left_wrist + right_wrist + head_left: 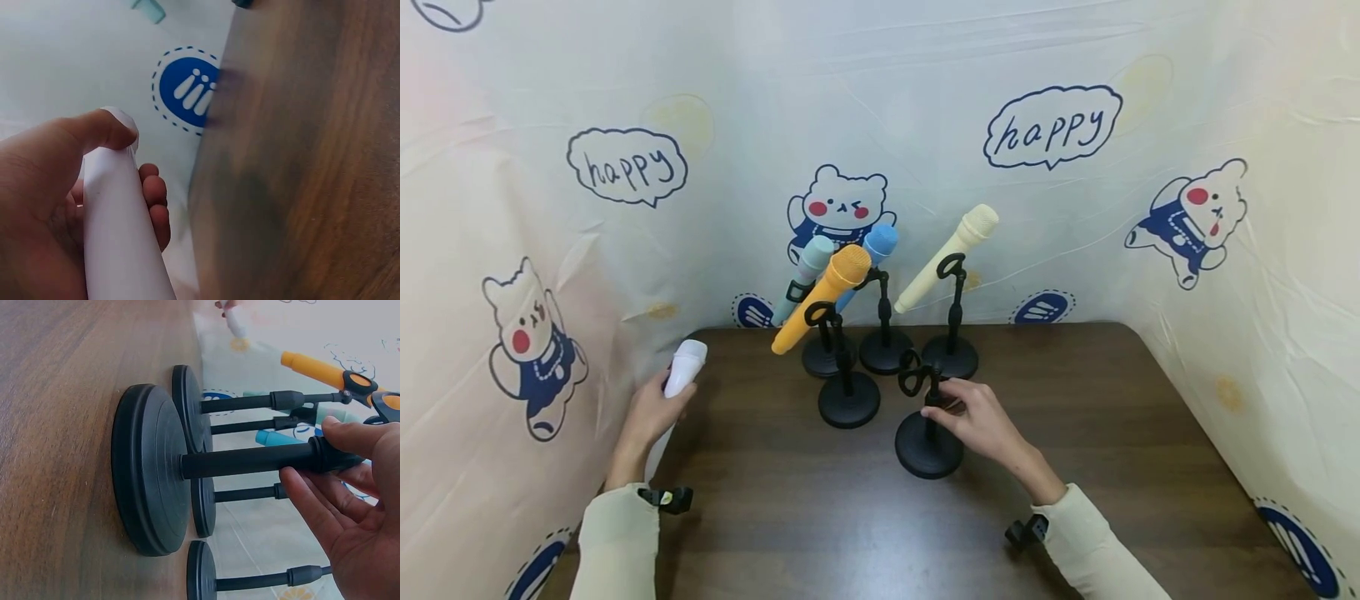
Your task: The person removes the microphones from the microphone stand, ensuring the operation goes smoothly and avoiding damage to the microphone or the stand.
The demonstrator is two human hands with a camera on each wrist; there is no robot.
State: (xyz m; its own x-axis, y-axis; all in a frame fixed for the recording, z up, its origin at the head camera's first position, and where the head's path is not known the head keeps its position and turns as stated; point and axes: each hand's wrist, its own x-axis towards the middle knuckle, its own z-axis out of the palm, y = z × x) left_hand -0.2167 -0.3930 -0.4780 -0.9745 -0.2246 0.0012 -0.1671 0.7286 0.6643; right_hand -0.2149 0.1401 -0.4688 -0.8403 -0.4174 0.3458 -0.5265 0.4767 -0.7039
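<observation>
At the table's left edge, my left hand (655, 410) grips a white microphone (686, 367), its head pointing up and away. In the left wrist view the thumb lies along the white microphone's body (119, 212) and the fingers curl behind it. My right hand (979, 417) pinches the upright of a black microphone stand (928, 448) that carries no microphone. The right wrist view shows thumb and fingers round the stand's collar, just above its pole (244, 461); its round base (147, 472) stands at the table top.
Behind the held stand, several black stands bear an orange microphone (823, 296), a teal microphone (808, 271), a blue microphone (880, 242) and a pale yellow microphone (947, 257). A printed cloth (925, 75) hangs around the brown table (1075, 400).
</observation>
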